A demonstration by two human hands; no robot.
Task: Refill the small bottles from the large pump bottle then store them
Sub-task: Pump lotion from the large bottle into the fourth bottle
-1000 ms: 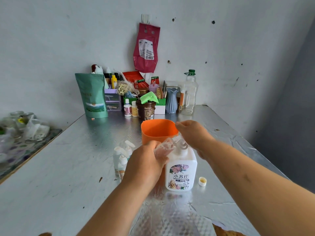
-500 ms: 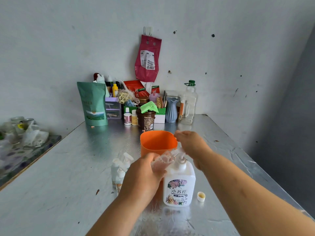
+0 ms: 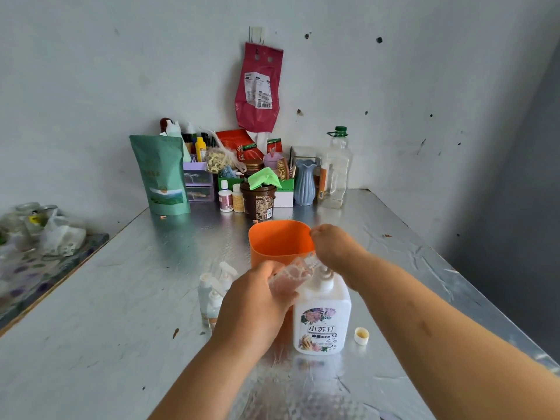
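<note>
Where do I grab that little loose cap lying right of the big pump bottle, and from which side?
Pinch the cap across its rim, fingers coming straight down. It lies flat on the table, open side up, apart from the pump bottle on its left, so the rim looks free all round. The left hand holds the small bottle, so the right hand probably suits.

The pump bottle (image 3: 321, 313) is white, with a pink-and-purple floral label and black lettering. The small bottle (image 3: 291, 272) is clear and ribbed. The bin (image 3: 278, 241) is plain orange. The cap (image 3: 361, 335), near the right edge of the table (image 3: 121, 298), is white with a yellowish inside. The table is silver and embossed. At its far edge stand a green pouch (image 3: 162, 174), a pale blue ribbed vase (image 3: 304, 183) and a dark brown tub (image 3: 257, 203).
</note>
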